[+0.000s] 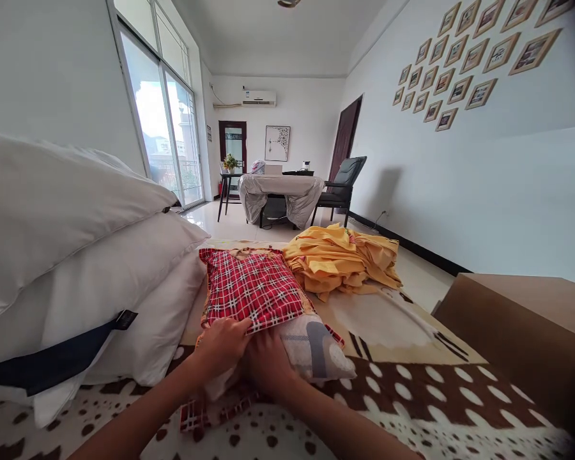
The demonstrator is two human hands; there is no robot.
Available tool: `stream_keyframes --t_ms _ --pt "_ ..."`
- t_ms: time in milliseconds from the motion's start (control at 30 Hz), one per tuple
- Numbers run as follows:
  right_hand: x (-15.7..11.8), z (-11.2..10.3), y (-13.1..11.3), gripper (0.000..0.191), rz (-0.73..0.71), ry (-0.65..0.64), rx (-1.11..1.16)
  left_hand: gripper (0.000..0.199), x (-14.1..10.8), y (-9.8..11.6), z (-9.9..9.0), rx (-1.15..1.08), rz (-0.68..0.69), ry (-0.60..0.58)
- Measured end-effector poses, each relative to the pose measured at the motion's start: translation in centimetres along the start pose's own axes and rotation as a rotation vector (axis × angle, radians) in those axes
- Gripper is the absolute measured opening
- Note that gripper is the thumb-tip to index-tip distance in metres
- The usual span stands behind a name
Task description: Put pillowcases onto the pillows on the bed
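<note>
A red plaid cushion cover (pixel 253 287) lies in front of me, puffed up, with its near edge lifted. My left hand (pixel 223 348) is closed and pinches that near edge. Below the edge, a pale cushion with grey-blue shapes (pixel 311 348) sticks out to the right. My right hand (pixel 268 361) rests on the pale cushion with its fingertips under the plaid cloth, so its grip is hidden. More red plaid cloth (pixel 206 412) shows beneath my wrists.
White pillows (pixel 105 268) are stacked on the left, with a dark blue strip (pixel 57 358) across them. A heap of yellow cloth (pixel 345 259) lies beyond the cushion on the patterned blanket (pixel 393 326). At the right stands a cardboard box (pixel 522 319).
</note>
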State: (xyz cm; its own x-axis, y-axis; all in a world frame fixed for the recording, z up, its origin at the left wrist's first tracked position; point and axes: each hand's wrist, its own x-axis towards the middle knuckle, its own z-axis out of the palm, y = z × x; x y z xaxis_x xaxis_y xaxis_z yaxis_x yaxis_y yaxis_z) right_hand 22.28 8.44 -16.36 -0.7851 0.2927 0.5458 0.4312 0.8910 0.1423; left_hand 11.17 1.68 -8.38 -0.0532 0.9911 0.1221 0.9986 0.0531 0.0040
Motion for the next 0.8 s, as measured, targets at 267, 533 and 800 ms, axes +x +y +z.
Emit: stream_keyframes --t_ms 267,533,800 --pt "-6.3 -8.5 7.3 0.043 0.282 -0.054 0.270 0.016 0.0 -1.2 -1.5 -0.002 -0.020 0.077" --pt "-5.8 -6.9 5.2 0.093 0.367 -0.360 0.139 0.027 8.3 1.9 -2.0 -0.097 0.144 0.093" --pt "-3.5 -1.6 2.6 0.052 0.130 -0.201 -0.056 0.024 9.5 7.5 -1.5 -0.115 0.234 0.009"
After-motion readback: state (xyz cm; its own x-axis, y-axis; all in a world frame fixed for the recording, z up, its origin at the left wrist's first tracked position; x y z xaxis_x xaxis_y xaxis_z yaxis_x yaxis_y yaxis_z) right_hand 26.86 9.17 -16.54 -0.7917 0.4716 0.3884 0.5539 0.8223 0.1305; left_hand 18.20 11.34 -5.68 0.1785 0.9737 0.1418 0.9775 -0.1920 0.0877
